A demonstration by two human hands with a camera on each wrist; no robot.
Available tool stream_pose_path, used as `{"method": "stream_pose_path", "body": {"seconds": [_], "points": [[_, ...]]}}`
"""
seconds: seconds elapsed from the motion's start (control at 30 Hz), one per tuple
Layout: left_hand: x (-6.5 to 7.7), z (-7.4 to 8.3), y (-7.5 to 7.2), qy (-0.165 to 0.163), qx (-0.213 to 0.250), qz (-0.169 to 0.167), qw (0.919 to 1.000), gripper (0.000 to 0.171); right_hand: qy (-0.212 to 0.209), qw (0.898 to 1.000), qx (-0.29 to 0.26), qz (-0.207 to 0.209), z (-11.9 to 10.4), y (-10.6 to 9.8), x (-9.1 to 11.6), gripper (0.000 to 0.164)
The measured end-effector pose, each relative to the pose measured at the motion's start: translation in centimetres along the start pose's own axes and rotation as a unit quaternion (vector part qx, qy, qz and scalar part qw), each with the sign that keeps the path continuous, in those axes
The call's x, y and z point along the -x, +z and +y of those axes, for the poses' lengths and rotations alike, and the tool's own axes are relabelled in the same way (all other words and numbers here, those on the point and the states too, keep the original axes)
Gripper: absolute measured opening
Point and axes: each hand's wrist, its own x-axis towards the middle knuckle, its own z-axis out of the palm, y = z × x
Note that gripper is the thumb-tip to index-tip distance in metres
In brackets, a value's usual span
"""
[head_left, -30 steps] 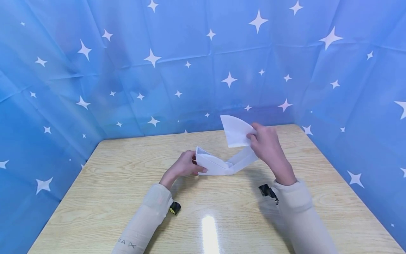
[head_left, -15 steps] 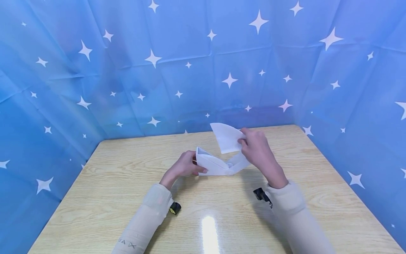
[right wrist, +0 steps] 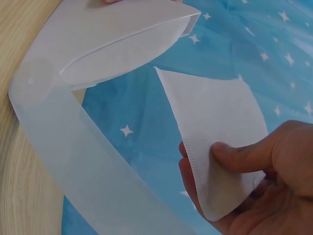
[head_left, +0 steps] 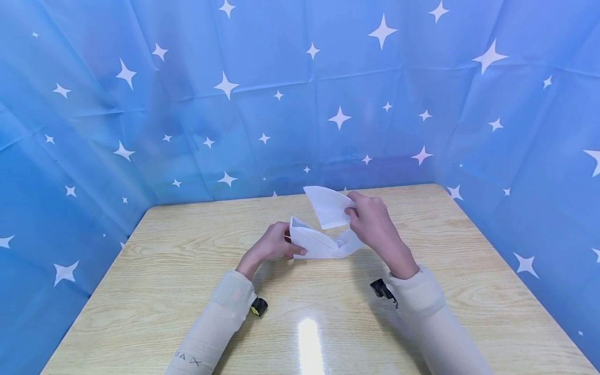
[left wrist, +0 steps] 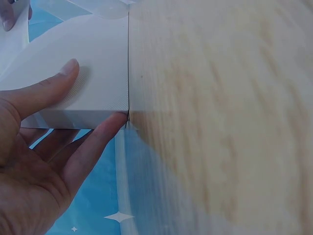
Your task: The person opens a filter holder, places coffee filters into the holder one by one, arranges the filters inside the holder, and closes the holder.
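Note:
In the head view my left hand (head_left: 271,242) holds a white filter case (head_left: 311,244) standing on its edge on the table. The left wrist view shows the thumb (left wrist: 63,81) on its broad face and the fingers beneath. A translucent lid (right wrist: 98,152) is swung out from a round pivot (right wrist: 33,81), leaving the curved mouth of the case uncovered. My right hand (head_left: 372,220) pinches a white paper coffee filter (head_left: 328,206) with a crimped edge, raised above the case and apart from it. What lies inside the case is hidden.
The pale wooden table (head_left: 187,312) carries a bright light reflection near its front. Blue curtain with white stars (head_left: 281,125) hangs close behind the table and along both sides. A black wrist device (head_left: 383,289) hangs below the right sleeve, another black device (head_left: 259,307) by the left.
My right hand has carried the coffee filter leftward and slightly down, closer to the case mouth. The left hand and the case have stayed in place.

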Motion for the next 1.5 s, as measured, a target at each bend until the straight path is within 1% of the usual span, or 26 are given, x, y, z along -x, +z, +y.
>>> {"method": "stream_pose_path", "body": {"seconds": [0.17,0.47,0.77,0.93,1.23,1.5], "points": [[0.0,-0.1,0.0,0.0,0.002,0.001,1.0,0.045,-0.007,1.0,0.001,-0.011,0.0,0.3,0.0,0.017],[-0.1,-0.1,-0.1,0.001,0.0,-0.001,1.0,0.044,-0.01,0.999,-0.015,-0.027,-0.3,0.8,0.1,0.021],[-0.1,-0.1,-0.1,0.0,0.001,-0.003,1.0,0.043,-0.023,0.999,-0.016,-0.03,-0.6,1.4,0.2,0.024],[-0.1,-0.1,-0.1,0.001,0.004,-0.003,1.0,0.042,-0.023,0.999,-0.018,-0.036,-0.6,1.8,0.2,0.025],[-0.1,-0.1,-0.1,-0.003,0.005,0.001,1.0,0.041,-0.049,0.998,-0.023,-0.045,-0.5,2.5,0.2,0.017],[0.0,-0.1,-0.1,-0.001,0.008,-0.001,1.0,0.041,-0.048,0.997,-0.025,-0.062,-0.7,2.9,0.2,0.017]]}}
